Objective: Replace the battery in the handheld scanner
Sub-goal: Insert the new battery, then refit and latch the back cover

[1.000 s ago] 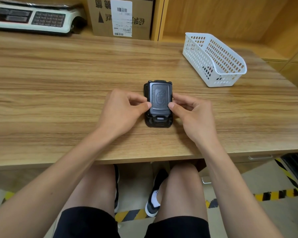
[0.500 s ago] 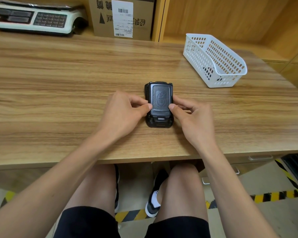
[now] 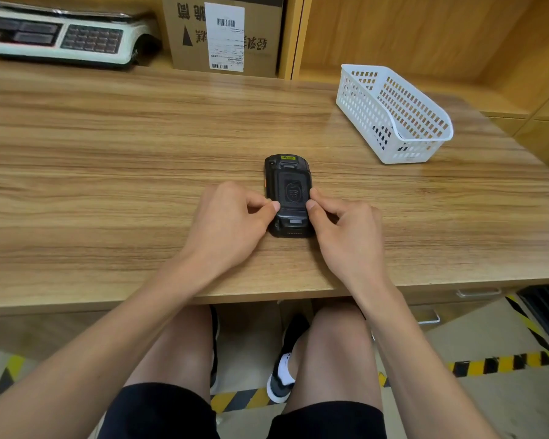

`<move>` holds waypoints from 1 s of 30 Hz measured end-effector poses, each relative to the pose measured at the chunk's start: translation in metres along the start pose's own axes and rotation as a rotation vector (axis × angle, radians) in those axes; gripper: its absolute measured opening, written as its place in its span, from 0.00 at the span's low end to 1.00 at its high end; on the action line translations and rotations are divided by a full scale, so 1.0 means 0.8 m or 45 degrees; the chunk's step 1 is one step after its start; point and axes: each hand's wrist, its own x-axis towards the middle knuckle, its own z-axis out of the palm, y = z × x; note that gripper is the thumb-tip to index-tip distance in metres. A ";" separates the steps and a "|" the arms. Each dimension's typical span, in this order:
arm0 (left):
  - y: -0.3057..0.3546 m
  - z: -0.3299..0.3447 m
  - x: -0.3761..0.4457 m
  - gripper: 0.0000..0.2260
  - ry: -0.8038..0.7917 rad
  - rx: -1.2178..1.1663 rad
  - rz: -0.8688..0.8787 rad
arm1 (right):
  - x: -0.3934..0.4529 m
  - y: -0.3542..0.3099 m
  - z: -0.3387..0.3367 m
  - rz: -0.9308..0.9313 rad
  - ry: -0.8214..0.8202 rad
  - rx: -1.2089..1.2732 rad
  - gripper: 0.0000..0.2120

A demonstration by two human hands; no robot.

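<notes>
Scanner [image 3: 287,194] lies face-down on tabletop [image 3: 108,172]. Left hand [image 3: 225,223] and right hand [image 3: 346,236] fingers pinch its back cover from both sides. White basket [image 3: 393,115] at 2 o'clock.

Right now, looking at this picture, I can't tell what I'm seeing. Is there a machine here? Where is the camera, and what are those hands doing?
There is no machine at work: a person is seated at a wooden table, and the camera is worn on their head, looking forward and down, which is why you see their own arms and knees. Flat on the table lies a black handheld scanner, back side up. The left hand and the right hand pinch its two sides with thumbs and fingertips, near the ribbed cover on its back. The job is to change its battery, and the cover looks to be in place. Farther right stands a white plastic basket; something dark shows through its holes, too hidden to name. At the back are a weighing scale and a cardboard box.
</notes>
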 end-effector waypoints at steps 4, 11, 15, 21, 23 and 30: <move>-0.001 0.001 -0.001 0.16 0.012 0.029 0.027 | 0.000 -0.002 0.000 -0.012 -0.008 -0.028 0.12; 0.003 -0.003 0.007 0.12 0.065 0.238 0.149 | 0.011 -0.003 -0.005 -0.043 -0.059 -0.079 0.10; 0.004 -0.005 0.030 0.16 0.033 0.222 0.086 | 0.023 -0.007 -0.009 -0.083 -0.065 -0.096 0.07; 0.000 -0.003 0.070 0.17 -0.130 0.228 0.002 | 0.059 0.003 -0.008 -0.049 -0.108 -0.114 0.17; -0.003 -0.003 0.078 0.16 -0.197 0.244 -0.003 | 0.071 0.007 -0.006 -0.038 -0.117 -0.101 0.17; -0.007 -0.007 0.086 0.13 -0.233 0.224 0.029 | 0.090 0.017 -0.001 -0.037 -0.193 0.018 0.06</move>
